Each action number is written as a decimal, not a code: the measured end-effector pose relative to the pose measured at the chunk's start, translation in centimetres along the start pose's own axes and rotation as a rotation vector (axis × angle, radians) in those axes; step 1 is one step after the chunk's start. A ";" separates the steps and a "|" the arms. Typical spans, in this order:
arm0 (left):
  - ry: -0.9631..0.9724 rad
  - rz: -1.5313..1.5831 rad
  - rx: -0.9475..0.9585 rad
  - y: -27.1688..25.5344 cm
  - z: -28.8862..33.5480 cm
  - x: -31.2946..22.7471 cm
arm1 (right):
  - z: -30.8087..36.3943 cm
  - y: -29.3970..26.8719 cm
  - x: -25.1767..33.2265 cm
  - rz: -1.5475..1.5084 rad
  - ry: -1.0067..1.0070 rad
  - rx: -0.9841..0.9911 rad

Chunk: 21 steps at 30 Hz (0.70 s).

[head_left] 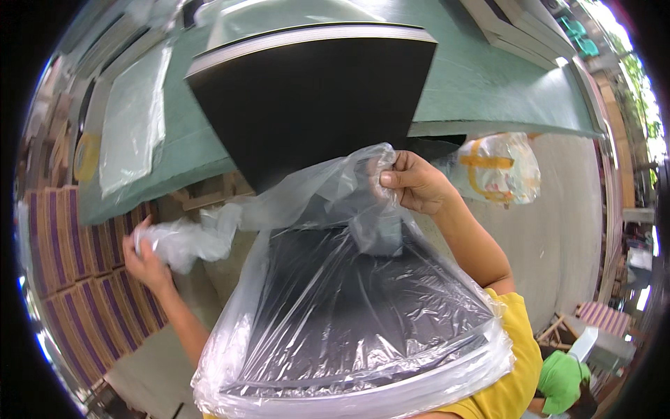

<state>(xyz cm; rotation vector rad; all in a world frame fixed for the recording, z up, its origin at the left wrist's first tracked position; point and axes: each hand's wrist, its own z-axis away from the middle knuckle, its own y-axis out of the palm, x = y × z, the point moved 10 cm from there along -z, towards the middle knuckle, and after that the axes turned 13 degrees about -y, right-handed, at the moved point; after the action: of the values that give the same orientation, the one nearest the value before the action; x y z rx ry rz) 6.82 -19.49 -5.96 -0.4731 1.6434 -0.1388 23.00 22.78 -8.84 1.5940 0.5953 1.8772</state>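
Note:
A flat black panel (317,307) lies against my body inside a clear plastic bag (230,335), which is wrinkled and shiny. The bag's loose mouth stretches across from left to right. My right hand (417,185) pinches its gathered edge between thumb and fingers. Out to the left, my left hand (148,264) is closed around a bunched end of the same plastic. Just beyond the bag, a stack of black panels (314,98) with pale edges rests on the green table (481,91) and juts over its near edge.
At the table's left lie a flat clear plastic sheet (132,119) and a yellow tape roll (87,157). Striped brown-and-purple cartons (91,279) stand at the left. A filled clear bag with orange tape (499,167) sits at right. A person in green (562,380) is at lower right.

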 end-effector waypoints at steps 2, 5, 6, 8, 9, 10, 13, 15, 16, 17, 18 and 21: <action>-0.028 0.253 0.234 7.1 2.1 -7.4 | -0.9 0.9 -1.1 0.182 0.038 0.066; 0.043 0.139 0.756 16.2 8.2 -14.5 | -1.1 3.6 -1.2 0.196 0.080 0.078; 0.203 0.248 1.006 18.3 10.8 -16.4 | -1.0 4.6 -1.1 0.178 0.066 0.101; 0.232 0.039 1.320 21.1 14.8 -19.0 | -1.0 4.8 -1.2 0.133 0.033 0.128; 0.182 0.074 1.257 22.0 15.1 -19.3 | -1.0 5.4 -1.2 0.098 0.031 0.138; 0.131 0.110 1.192 23.0 15.5 -19.3 | -0.9 6.3 -1.2 0.063 0.032 0.147; 0.125 0.053 1.102 22.8 14.3 -18.3 | -1.4 6.8 0.0 -0.109 -0.032 0.080; 0.215 -0.148 0.846 20.7 10.3 -14.3 | -0.9 4.7 1.8 -0.322 -0.099 0.027; 0.207 -0.280 0.642 17.9 7.0 -12.2 | -0.9 4.3 2.5 -0.435 -0.125 0.007; 0.120 -0.425 0.559 16.1 3.7 -10.9 | -1.0 4.3 2.8 -0.299 -0.147 0.067; -0.004 -0.397 0.487 13.6 1.7 -11.5 | -1.0 4.5 2.9 -0.170 -0.167 0.120; 0.255 -0.019 0.137 9.1 4.7 -21.0 | -1.8 6.7 1.5 0.267 -0.131 0.151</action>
<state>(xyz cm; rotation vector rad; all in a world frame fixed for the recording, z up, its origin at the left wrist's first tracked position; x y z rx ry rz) 10.62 -2.39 9.44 -0.3778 1.8642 -0.3352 20.02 19.04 -3.59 1.9611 0.4969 1.9335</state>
